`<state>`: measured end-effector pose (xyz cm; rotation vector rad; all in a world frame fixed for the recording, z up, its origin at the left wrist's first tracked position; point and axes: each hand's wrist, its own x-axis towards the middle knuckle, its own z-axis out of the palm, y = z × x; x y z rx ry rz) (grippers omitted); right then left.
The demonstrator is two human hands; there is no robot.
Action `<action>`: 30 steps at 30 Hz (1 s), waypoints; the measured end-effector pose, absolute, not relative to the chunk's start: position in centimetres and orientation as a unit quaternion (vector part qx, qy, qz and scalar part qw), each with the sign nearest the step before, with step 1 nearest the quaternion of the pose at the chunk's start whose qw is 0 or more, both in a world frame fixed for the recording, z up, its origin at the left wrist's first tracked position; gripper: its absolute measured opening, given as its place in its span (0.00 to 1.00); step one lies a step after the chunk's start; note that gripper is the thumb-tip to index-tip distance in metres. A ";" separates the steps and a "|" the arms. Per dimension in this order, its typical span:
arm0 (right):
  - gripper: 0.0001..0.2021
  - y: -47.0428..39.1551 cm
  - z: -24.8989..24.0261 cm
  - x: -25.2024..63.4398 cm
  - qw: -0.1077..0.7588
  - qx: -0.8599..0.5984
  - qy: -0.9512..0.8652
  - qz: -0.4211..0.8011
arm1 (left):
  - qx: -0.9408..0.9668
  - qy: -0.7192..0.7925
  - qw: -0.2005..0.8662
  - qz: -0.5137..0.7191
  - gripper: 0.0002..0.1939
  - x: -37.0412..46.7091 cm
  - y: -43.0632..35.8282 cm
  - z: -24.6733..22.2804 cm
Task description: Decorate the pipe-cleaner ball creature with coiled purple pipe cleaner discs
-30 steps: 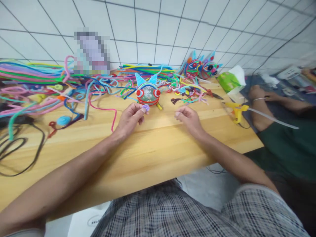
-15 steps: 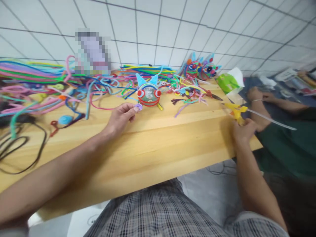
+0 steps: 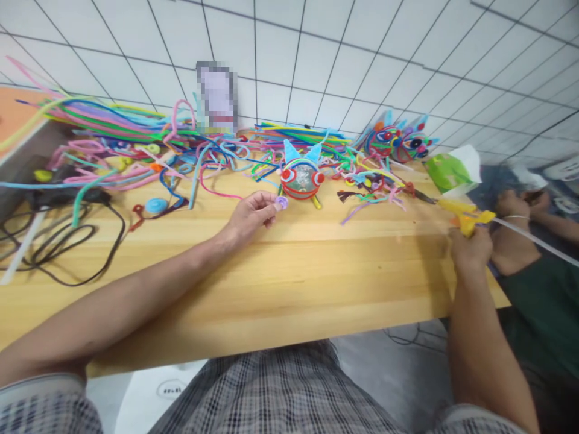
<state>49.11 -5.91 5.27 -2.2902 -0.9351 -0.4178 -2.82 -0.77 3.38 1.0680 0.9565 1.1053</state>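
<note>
Between thumb and fingers, my left hand [image 3: 256, 217] pinches a small purple coil [image 3: 281, 202], which looks wound from pipe cleaner. Just right of it on the table sits a round craft figure [image 3: 302, 179] with pointed blue ears, red ringed eyes and a red band underneath. Off at the table's right end, my right hand [image 3: 471, 244] grips a yellow glue gun [image 3: 468, 217] by its handle, held above the tabletop. A long translucent glue stick [image 3: 538, 240] sticks out of the gun's back, to the right.
Loose pipe cleaners [image 3: 117, 129] pile along the wall. Two similar figures [image 3: 398, 141] stand at the back right, near a green packet [image 3: 447, 171] and scissors [image 3: 420, 193]. A blue disc [image 3: 156, 206] and black cable [image 3: 108, 259] lie left. Beyond the right end are a co-worker's hands [image 3: 513, 208].
The view has shifted left, so the table contents appear further right. My left hand still pinches the purple coil beside the figure, and my right hand still holds the glue gun.
</note>
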 end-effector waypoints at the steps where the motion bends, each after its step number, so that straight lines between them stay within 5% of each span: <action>1: 0.26 -5.5 5.9 48.2 0.357 -0.866 -0.329 -0.119 | 0.460 0.413 0.623 0.479 0.23 -2.8 -0.7 3.3; 5: 0.22 -4.2 8.6 42.4 0.504 -0.811 -0.298 0.005 | 0.453 0.407 0.636 0.474 0.22 -2.4 -0.6 3.1; 12: 0.15 -3.3 9.5 31.9 0.501 -0.708 -0.483 0.121 | 0.497 0.410 0.595 0.481 0.21 -1.2 -0.7 3.9; 20: 0.21 -0.8 6.3 25.2 0.434 -0.675 -0.591 0.082 | 0.500 0.400 0.591 0.490 0.23 -0.8 -0.3 3.2; 30: 0.15 -1.1 2.8 23.8 0.391 -0.677 -0.621 0.051 | 0.502 0.412 0.591 0.478 0.19 -1.3 -0.7 2.0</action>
